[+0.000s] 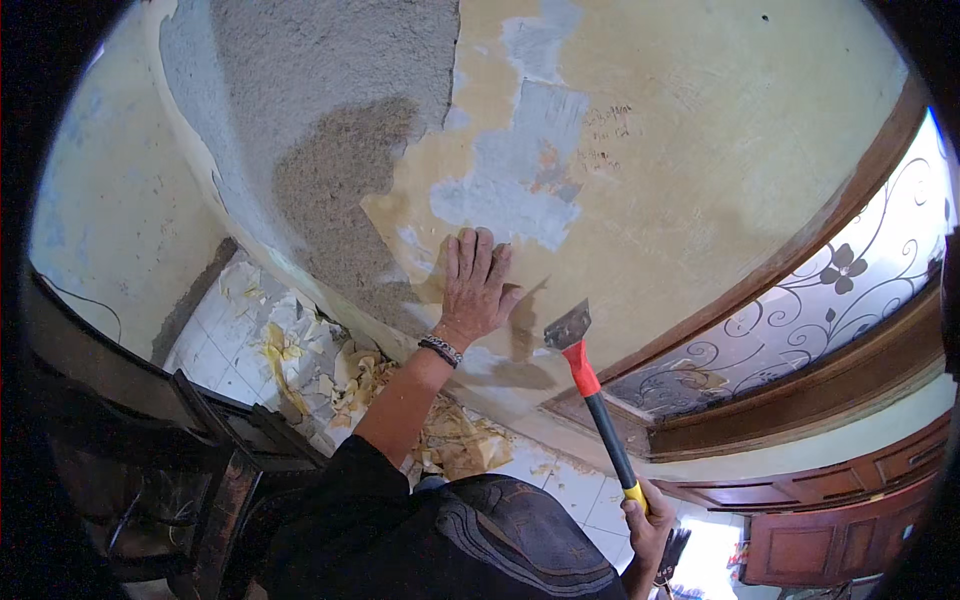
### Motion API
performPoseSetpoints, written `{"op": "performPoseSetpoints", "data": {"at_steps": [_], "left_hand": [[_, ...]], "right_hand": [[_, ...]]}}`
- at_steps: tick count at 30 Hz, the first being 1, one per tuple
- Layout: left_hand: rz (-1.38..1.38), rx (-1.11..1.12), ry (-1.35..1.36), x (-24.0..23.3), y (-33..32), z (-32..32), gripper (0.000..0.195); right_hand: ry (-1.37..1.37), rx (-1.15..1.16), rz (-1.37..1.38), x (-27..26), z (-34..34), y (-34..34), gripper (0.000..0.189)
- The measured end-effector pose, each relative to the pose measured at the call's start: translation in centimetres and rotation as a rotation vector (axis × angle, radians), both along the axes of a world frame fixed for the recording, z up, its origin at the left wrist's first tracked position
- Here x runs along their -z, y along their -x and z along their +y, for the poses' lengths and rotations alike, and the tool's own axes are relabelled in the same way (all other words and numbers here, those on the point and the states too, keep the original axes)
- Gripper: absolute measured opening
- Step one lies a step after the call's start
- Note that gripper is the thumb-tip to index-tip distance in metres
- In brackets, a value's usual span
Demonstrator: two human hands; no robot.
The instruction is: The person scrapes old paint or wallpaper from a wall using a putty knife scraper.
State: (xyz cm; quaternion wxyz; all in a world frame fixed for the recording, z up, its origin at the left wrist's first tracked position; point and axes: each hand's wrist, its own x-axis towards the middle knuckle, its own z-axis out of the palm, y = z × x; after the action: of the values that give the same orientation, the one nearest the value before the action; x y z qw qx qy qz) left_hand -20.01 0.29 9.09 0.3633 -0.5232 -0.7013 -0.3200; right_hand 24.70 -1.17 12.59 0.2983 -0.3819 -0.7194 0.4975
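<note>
My left hand point(476, 289) lies palm-down on the yellowish painted wall point(675, 225), fingers a little apart, with nothing in it. Just above the fingertips is a patch of pale, bared plaster point(517, 199). To the hand's left, the wall surface is stripped to rough grey plaster point(330, 187), part of it darker. In my right hand point(649, 517) is the yellow-banded end of a long-handled scraper point(609, 427). Its red neck and wide metal blade point up toward the wall, right of my left hand. Whether the blade touches the wall I cannot tell.
Peeled paint scraps point(457, 442) litter the white floor tiles point(214, 360) below. Dark wooden furniture point(225, 495) stands at lower left. A brown wooden frame point(780, 427) holds patterned frosted glass point(787, 322) on the right, with wooden panels point(817, 544) beyond. Handwriting marks the wall.
</note>
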Motion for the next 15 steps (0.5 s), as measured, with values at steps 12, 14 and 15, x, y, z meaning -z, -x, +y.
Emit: {"op": "performPoseSetpoints", "data": {"at_steps": [12, 14, 15], "left_hand": [[-0.247, -0.009, 0.382, 7.1, -3.5, -3.8, 0.080], [-0.279, 0.003, 0.399, 8.0, -4.3, -4.7, 0.080], [-0.295, 0.016, 0.438, 8.1, -4.7, -5.4, 0.081]], "right_hand": [[-0.226, -0.074, -0.123, -1.5, 0.7, 4.7, 0.044], [-0.328, -0.080, -0.106, -1.7, 1.0, 5.7, 0.043], [-0.330, -0.085, -0.108, -1.9, 1.1, 6.2, 0.043]]}}
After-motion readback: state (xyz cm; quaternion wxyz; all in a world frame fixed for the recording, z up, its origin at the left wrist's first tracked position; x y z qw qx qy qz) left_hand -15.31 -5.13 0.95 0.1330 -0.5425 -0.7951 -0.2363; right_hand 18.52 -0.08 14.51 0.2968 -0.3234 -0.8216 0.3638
